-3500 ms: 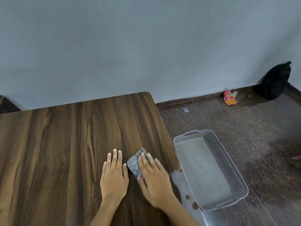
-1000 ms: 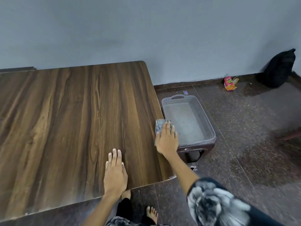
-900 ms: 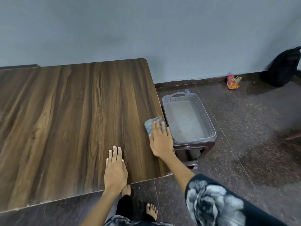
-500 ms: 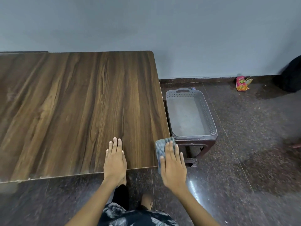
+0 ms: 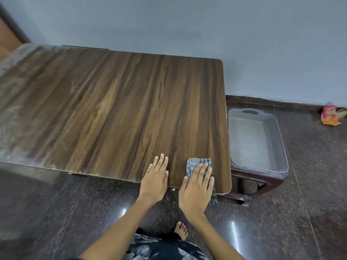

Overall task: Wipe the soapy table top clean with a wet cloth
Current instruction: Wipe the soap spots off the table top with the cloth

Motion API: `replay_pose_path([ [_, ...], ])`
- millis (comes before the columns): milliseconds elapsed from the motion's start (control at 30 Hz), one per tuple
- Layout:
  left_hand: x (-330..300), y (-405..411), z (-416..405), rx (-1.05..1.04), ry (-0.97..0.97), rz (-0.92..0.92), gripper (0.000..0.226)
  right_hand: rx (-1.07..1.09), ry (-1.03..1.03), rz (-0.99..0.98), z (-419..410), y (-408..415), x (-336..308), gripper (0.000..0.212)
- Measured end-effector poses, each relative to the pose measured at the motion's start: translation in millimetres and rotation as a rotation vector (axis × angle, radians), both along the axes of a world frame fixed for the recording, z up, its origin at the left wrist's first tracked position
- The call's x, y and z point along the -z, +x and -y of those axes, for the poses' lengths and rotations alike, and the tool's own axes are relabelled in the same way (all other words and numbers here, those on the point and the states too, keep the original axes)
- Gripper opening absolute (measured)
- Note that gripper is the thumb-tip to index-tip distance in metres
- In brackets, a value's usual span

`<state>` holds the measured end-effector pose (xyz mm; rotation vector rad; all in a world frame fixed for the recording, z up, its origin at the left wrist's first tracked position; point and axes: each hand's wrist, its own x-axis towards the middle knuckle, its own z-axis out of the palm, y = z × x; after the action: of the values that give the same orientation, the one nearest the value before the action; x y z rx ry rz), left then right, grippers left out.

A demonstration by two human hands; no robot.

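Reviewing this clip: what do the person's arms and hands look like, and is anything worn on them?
Both forearms are bare, no sleeves in view. The left hand and right hand show no gloves, rings or watch. A dark garment with a pale floral print shows at the bottom edge.

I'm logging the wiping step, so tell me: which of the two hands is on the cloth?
The right hand, near the table's right front corner, presses flat on the checked cloth. The left hand lies bare on the wood beside it.

Both forearms are bare to the lower frame edge, with no sleeves, rings or wristbands on the left hand (image 5: 155, 178) or right hand (image 5: 197, 186); a dark garment (image 5: 165, 248) with pale grey floral print covers the lap; one bare foot (image 5: 181, 230) shows.
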<state>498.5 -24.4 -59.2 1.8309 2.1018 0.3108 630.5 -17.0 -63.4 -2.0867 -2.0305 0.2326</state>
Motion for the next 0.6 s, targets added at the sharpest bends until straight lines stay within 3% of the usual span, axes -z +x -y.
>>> replay_pose_path([
  [233, 4.1, -47.5, 16.7, 0.01, 0.029, -0.007, 0.064, 0.024, -0.038, -0.024, 8.2, -60.0, -2.8, 0.062],
  [433, 7.7, -128.1, 33.7, 0.086, 0.006, -0.048, 0.069, -0.01, -0.084, -0.064, 31.5, -169.7, -6.1, 0.064],
  [533, 12.2, -188.3, 45.3, 0.109, 0.043, -0.078, 0.055, 0.014, -0.11, -0.085, 42.0, -230.9, -8.9, 0.065],
  [600, 12.6, -226.7, 53.3, 0.121, 0.041, -0.086, 0.067, 0.027, -0.123, -0.107, 47.3, -267.8, -10.9, 0.064],
])
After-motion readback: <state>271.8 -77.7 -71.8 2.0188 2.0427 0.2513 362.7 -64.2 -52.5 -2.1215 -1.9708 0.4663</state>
